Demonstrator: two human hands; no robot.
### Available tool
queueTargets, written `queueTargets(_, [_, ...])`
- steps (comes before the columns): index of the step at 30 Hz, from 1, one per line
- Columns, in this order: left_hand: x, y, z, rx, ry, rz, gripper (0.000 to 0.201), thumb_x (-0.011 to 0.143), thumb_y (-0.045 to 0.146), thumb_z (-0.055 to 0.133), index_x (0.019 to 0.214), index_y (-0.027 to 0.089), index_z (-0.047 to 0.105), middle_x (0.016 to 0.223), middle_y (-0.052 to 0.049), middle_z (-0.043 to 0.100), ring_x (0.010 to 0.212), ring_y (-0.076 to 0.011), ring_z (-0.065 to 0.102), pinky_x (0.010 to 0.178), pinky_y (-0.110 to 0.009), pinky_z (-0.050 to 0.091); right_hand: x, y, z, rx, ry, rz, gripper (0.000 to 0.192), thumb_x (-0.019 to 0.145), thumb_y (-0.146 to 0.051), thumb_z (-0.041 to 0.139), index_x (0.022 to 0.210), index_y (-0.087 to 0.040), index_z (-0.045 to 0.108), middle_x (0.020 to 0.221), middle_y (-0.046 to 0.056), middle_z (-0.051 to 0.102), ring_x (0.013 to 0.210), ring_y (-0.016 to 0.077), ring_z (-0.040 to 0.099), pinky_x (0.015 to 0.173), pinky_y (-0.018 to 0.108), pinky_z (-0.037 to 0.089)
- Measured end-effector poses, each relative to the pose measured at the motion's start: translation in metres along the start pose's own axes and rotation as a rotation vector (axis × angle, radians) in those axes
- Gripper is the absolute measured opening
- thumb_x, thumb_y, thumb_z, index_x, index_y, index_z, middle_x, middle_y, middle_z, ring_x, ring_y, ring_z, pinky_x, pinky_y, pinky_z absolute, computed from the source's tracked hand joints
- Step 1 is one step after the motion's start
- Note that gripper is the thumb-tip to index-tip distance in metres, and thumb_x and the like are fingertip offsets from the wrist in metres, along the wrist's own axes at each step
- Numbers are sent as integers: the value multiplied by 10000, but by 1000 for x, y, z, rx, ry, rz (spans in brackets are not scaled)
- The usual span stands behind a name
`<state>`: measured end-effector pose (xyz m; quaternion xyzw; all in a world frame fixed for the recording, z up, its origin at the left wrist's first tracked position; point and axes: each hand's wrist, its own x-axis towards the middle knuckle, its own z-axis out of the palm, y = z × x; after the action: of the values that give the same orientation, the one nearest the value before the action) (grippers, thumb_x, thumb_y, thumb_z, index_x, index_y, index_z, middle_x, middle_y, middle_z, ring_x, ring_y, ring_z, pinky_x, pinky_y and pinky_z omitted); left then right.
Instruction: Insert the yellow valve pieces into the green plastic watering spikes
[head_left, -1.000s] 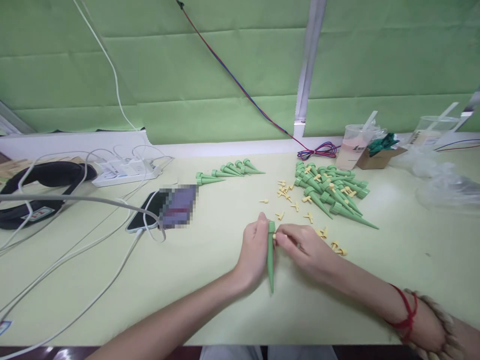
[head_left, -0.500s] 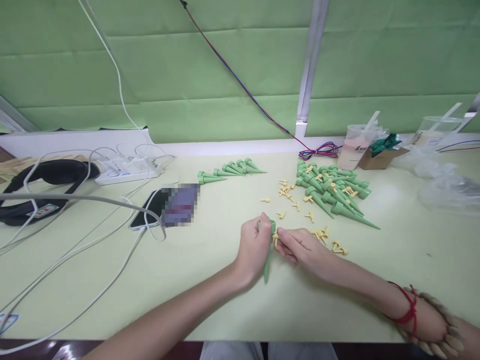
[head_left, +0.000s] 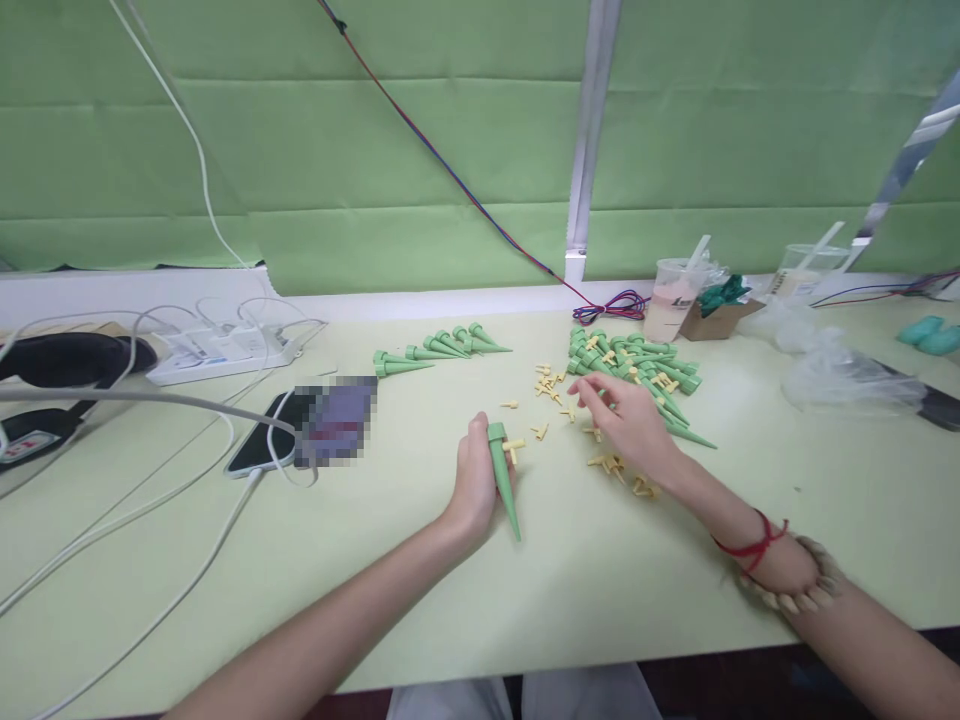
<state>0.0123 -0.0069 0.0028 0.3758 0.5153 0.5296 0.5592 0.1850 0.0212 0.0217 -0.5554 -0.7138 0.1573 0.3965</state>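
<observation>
My left hand [head_left: 472, 482] grips a green plastic spike [head_left: 504, 483] by its wide top, tip pointing down toward me; a small yellow piece [head_left: 514, 444] sticks out of its side. My right hand [head_left: 626, 420] hovers over the scattered small yellow pieces [head_left: 551, 381], fingers spread and holding nothing, its fingertips near the edge of the big pile of green spikes [head_left: 637, 365]. A smaller row of green spikes [head_left: 439, 347] lies farther left on the pale green table [head_left: 570, 580].
A phone [head_left: 300, 428] on a white cable lies left of my hands, with a white power strip [head_left: 217, 352] and a black strap [head_left: 60, 365] beyond. Drink cups [head_left: 671, 295], a small cardboard box [head_left: 716, 315] and clear plastic bags [head_left: 840, 370] stand at the back right.
My right hand let go of the spike's yellow piece and moved up and right toward the scattered yellow pieces. My left hand kept the spike. The camera view shifted slightly right.
</observation>
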Motion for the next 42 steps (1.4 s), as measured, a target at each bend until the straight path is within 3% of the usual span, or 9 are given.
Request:
queueTargets(2, [1,2,0,-47,-3,-50,411,790,509,303,524,198,333,388,63,284,310,-79,307,327,-191,241,8,12,-5,-189,60,14,261,858,-323,406,865,-202,637,855,39,658,632,153,556,581,264,354])
queueTargets(4, [0,4,1,-72,-8,-70,396,784,503,308,534,197,333,386,67,279,305,-75,310,323,-183,241,11,21,-5,-332,15,38,226,827,-263,448,895,-207,656,882,47,673,664,172,577,580,272,355])
queueTargets(9, [-5,6,4,-81,-5,-69,388,773,503,317,541,194,343,385,63,304,301,-69,313,318,-177,240,9,30,7,-383,-122,-76,257,834,-285,457,982,-202,650,993,63,649,858,201,586,685,293,415])
queueTargets(13, [-8,6,5,-92,10,-59,382,765,504,339,550,190,365,385,63,317,307,-68,327,326,-175,261,5,30,19,-401,-215,-210,399,861,-392,417,1185,-191,537,1242,110,521,1156,261,438,929,415,336])
queueTargets(19, [-9,5,8,-131,16,-80,368,756,507,358,571,190,380,393,66,333,310,-68,337,331,-175,277,7,41,26,-386,-319,-198,550,885,-489,305,1355,-205,321,1436,126,255,1325,250,208,1038,460,185])
queueTargets(25, [-7,0,7,-145,-1,-70,380,739,532,377,578,188,395,406,65,333,317,-69,337,328,-178,280,8,39,24,-300,-334,-272,445,904,-439,298,1156,-186,562,1263,105,519,1212,237,414,1037,490,148])
queueTargets(30, [-7,3,6,-159,12,-43,383,752,517,361,552,191,344,414,66,309,322,-63,325,328,-172,272,12,35,19,-282,-232,-309,286,866,-314,441,820,-181,690,935,68,695,911,219,609,935,442,308])
queueTargets(36, [-7,6,6,-152,14,-87,375,755,509,350,550,194,345,400,64,305,310,-67,322,316,-173,250,11,30,18,-62,-77,-183,179,796,-236,530,858,-185,690,863,47,710,799,189,646,770,324,470])
queueTargets(42, [-6,6,6,-133,9,-85,371,759,498,334,544,197,345,386,66,296,293,-69,316,312,-179,245,8,19,17,15,-75,-128,195,781,-221,529,870,-186,699,901,45,707,834,191,649,792,312,477])
